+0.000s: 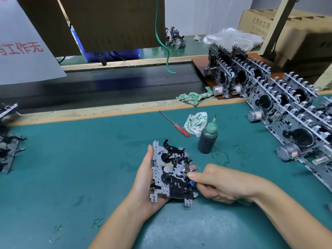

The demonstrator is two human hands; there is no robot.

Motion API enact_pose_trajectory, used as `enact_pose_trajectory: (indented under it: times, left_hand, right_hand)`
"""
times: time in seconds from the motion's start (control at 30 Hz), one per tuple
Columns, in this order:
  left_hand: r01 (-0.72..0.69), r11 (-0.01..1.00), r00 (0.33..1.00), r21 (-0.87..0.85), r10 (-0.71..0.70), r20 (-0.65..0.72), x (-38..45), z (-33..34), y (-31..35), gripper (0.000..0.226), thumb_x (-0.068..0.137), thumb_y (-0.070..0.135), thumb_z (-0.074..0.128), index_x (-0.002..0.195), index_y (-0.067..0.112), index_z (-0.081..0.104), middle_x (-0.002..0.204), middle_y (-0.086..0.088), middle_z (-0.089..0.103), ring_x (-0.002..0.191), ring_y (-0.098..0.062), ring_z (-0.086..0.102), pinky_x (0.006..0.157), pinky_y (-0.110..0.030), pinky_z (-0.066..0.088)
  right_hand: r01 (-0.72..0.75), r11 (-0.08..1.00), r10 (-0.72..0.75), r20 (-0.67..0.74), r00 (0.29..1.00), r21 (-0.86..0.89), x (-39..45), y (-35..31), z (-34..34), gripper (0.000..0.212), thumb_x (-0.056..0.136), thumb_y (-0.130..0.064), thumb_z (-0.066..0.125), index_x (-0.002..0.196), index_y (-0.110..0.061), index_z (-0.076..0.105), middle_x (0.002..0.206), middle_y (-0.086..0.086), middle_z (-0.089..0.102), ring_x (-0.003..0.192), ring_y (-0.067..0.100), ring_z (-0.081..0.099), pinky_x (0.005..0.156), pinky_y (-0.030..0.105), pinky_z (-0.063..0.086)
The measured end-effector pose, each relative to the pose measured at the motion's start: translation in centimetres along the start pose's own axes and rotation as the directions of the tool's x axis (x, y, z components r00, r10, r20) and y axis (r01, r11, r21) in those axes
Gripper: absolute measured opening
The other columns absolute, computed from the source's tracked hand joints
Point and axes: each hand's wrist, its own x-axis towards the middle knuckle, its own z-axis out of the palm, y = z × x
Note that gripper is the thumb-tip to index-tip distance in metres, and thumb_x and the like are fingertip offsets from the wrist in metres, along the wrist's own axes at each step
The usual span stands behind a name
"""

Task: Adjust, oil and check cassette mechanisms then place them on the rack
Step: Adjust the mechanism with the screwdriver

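Metal cassette mechanism point(171, 170) held up over green counter point(71, 159), left hand point(145, 178) wrapped round its left edge. Right hand point(217, 182) curled, thumb pressing mechanism's right side. Oil bottle point(208, 139) behind. Finished mechanisms point(280, 105) lined up far right.

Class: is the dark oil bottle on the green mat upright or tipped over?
Upright: the oil bottle stands on its base, nozzle pointing up.

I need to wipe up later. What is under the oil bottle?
The oil bottle stands on the green mat. Green smears spread from its base toward the right. A cloth lies just behind it. Whatever is directly beneath the base is covered.
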Motion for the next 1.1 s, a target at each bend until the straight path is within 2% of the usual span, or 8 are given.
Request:
enact_pose_trajectory:
  times: [0.2, 0.37, 0.47, 0.57, 0.63, 0.73, 0.87, 1.1]
  left_hand:
    - [-0.024, 0.999, 0.999, 0.024, 0.025, -0.042, -0.3, 0.5, 0.0, 0.076, 0.087, 0.068, 0.034, 0.1, 0.005, 0.074, 0.111, -0.024, 0.067, 0.092, -0.032, 0.069, 0.074, -0.037, 0.057]
    - [-0.058, 0.998, 0.997, -0.009, 0.058, -0.045, -0.7, 0.7, -0.3, 0.076, 0.088, 0.067, 0.033, 0.106, 0.003, 0.071, 0.114, -0.028, 0.064, 0.097, -0.036, 0.067, 0.089, -0.046, 0.048]
    - [-0.027, 0.996, 1.0, -0.088, 0.026, -0.014, -1.4, 0.8, -0.2, 0.078, 0.085, 0.066, 0.038, 0.111, -0.001, 0.068, 0.12, -0.027, 0.061, 0.105, -0.037, 0.064, 0.089, -0.049, 0.048]
    - [-0.005, 0.969, 0.999, -0.246, 0.016, 0.045, -2.0, 0.9, 0.0, 0.082, 0.08, 0.066, 0.048, 0.107, -0.01, 0.067, 0.121, -0.029, 0.06, 0.104, -0.041, 0.064, 0.082, -0.053, 0.054]
    - [-0.001, 0.951, 0.998, -0.309, 0.022, 0.064, -2.1, 0.9, 0.1, 0.088, 0.079, 0.069, 0.047, 0.107, -0.012, 0.065, 0.123, -0.032, 0.057, 0.106, -0.045, 0.061, 0.087, -0.055, 0.052]
    - [-0.004, 0.947, 0.997, -0.32, 0.029, 0.074, -2.1, 0.9, 0.3, 0.094, 0.077, 0.073, 0.044, 0.115, -0.012, 0.06, 0.129, -0.033, 0.052, 0.114, -0.047, 0.056, 0.099, -0.053, 0.044]
    - [-0.002, 0.945, 0.993, -0.327, 0.041, 0.113, -2.1, 0.7, 0.5, 0.095, 0.074, 0.072, 0.046, 0.122, -0.01, 0.055, 0.136, -0.031, 0.047, 0.122, -0.045, 0.05, 0.106, -0.05, 0.038]
    - [0.022, 0.937, 0.989, -0.349, 0.031, 0.146, -1.9, 0.4, 0.2, 0.093, 0.072, 0.071, 0.049, 0.116, -0.011, 0.061, 0.129, -0.032, 0.053, 0.115, -0.047, 0.055, 0.1, -0.056, 0.041]
  right_hand:
    - [0.023, 0.999, -0.023, -0.005, 1.0, -0.046, -0.2, -0.1, -0.1, 0.063, 0.099, -0.044, 0.037, 0.041, -0.02, 0.039, 0.03, -0.004, 0.024, 0.028, 0.012, 0.02, 0.036, 0.016, 0.021]
    - [0.046, 0.995, -0.056, -0.116, 0.992, -0.087, -0.3, -0.1, 0.7, 0.065, 0.1, -0.039, 0.037, 0.038, -0.02, 0.041, 0.029, -0.004, 0.026, 0.027, 0.01, 0.024, 0.036, 0.017, 0.024]
    - [0.087, 0.995, -0.082, -0.107, 0.991, 0.041, -0.6, 0.1, 0.3, 0.066, 0.1, -0.038, 0.038, 0.037, -0.019, 0.045, 0.028, -0.002, 0.025, 0.025, 0.008, 0.02, 0.033, 0.015, 0.021]
    - [0.163, 0.954, -0.135, -0.126, 0.983, 0.251, -1.0, 0.2, -0.7, 0.054, 0.095, -0.04, 0.041, 0.047, -0.015, 0.044, 0.027, -0.003, 0.023, 0.024, 0.008, 0.015, 0.033, 0.011, 0.016]
    - [0.206, 0.921, -0.163, -0.153, 0.975, 0.33, -1.0, 0.3, -1.1, 0.046, 0.091, -0.041, 0.043, 0.055, -0.012, 0.045, 0.028, -0.003, 0.024, 0.024, 0.008, 0.013, 0.033, 0.009, 0.016]
    - [0.22, 0.913, -0.175, -0.159, 0.972, 0.344, -0.9, 0.5, -1.1, 0.039, 0.095, -0.036, 0.041, 0.061, -0.018, 0.05, 0.032, -0.002, 0.024, 0.025, 0.007, 0.012, 0.033, 0.009, 0.016]
    - [0.205, 0.922, -0.167, -0.138, 0.976, 0.329, -0.8, 0.8, -1.1, 0.044, 0.1, -0.031, 0.038, 0.059, -0.022, 0.052, 0.033, -0.004, 0.025, 0.025, 0.005, 0.013, 0.033, 0.009, 0.016]
    - [0.199, 0.933, -0.175, -0.103, 0.979, 0.3, -0.7, 1.0, -1.1, 0.043, 0.1, -0.032, 0.04, 0.06, -0.021, 0.053, 0.033, -0.004, 0.027, 0.025, 0.006, 0.015, 0.032, 0.01, 0.017]
